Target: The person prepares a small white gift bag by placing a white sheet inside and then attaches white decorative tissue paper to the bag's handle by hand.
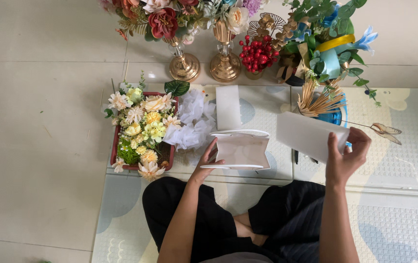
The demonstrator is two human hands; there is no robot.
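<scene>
I sit cross-legged on a pale play mat (394, 229). My left hand (207, 164) grips the left end of a small white bag-shaped container (240, 150) with a curved handle, lying on the mat in front of my knees. My right hand (349, 157) is raised to the right and holds a white rectangular sheet (308, 134) by its right edge. Crumpled white tissue (193, 122) lies just left of the container, and a white foam block (228, 107) lies beyond it.
A red basket (115, 141) of cream and yellow artificial flowers sits to the left. Two gold pedestal vases (184, 65) with bouquets, a red berry bunch (257, 54), a green-and-blue arrangement (331, 44) and a blue pot with wooden sticks (333, 116) line the back. Tiled floor (38, 146) lies left.
</scene>
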